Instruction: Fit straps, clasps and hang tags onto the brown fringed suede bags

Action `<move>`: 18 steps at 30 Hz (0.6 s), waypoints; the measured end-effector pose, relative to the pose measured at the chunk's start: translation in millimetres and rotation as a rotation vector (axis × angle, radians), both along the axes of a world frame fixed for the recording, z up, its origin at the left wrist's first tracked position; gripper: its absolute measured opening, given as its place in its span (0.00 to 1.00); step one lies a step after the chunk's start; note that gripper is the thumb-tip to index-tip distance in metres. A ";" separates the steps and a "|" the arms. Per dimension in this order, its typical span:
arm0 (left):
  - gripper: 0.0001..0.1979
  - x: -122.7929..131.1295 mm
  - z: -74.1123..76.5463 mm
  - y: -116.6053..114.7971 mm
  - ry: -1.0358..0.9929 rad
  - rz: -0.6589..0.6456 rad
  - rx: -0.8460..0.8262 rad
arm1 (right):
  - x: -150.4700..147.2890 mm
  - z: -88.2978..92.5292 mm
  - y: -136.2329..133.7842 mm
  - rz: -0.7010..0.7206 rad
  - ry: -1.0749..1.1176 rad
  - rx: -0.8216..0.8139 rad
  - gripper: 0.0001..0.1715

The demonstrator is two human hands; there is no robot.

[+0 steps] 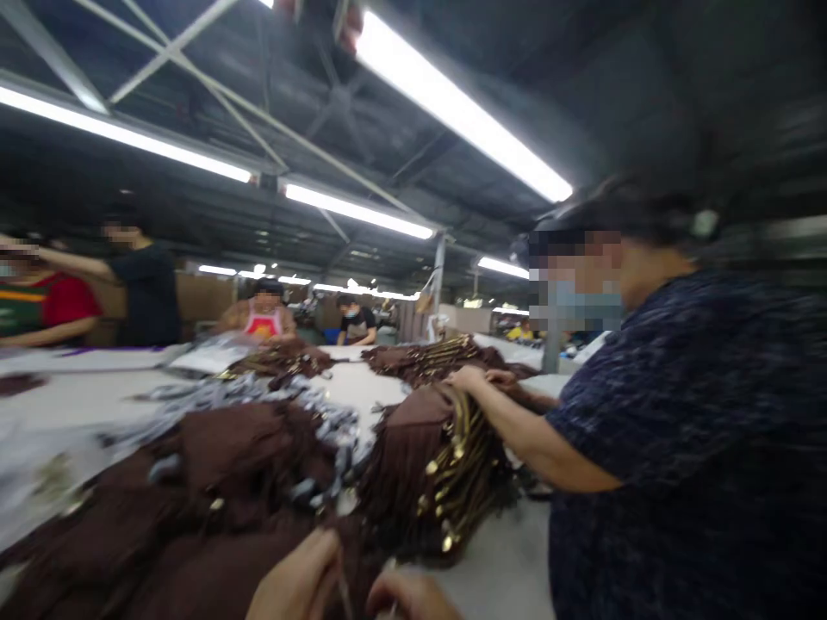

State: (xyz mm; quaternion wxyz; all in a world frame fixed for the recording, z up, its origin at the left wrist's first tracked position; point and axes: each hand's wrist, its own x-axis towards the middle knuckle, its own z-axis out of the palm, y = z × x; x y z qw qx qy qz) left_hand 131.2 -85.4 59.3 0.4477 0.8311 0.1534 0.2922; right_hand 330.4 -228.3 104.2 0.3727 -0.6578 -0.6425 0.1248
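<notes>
The left hand [298, 579] was observed at the bottom edge of the view, its fingers curled in and drawn together against a thin pale strip [345, 594], which appeared to be pinched, though the detail was softened by blur. The right hand [413, 600] was recorded just beside it, on the other side of the strip, largely cut off by the frame; whether it was spread or closed could not be told. Both hands were positioned over the near edge of a heap of brown fabric [213, 517], which was spread across the pale table [504, 568] in front of the person. A stacked bundle of brown pieces [407, 465] was noted near the heap on its right, edged with a row of gold fittings [462, 456]. A co-worker [678, 448] in a dark patterned top was seen at the right of the table, one of that person's hands [466, 377] laid on top of the bundle. A scatter of grey-silver items [258, 392] was noted behind the heap, and a second brown pile [439, 357] further back. Other people [146, 288] were seen along the far side, under long strip lights [452, 103]
</notes>
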 end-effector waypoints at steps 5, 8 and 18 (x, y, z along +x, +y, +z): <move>0.09 -3.8 -13.1 5.7 0.134 0.064 0.299 | -75.8 -104.0 37.1 0.024 0.544 -0.113 0.13; 0.08 8.3 -15.3 3.1 0.078 0.066 0.243 | -70.1 -106.1 44.7 0.003 0.607 -0.048 0.10; 0.07 10.8 -60.3 2.7 0.141 -0.111 -0.195 | -65.7 -112.6 43.5 -0.138 0.702 0.111 0.10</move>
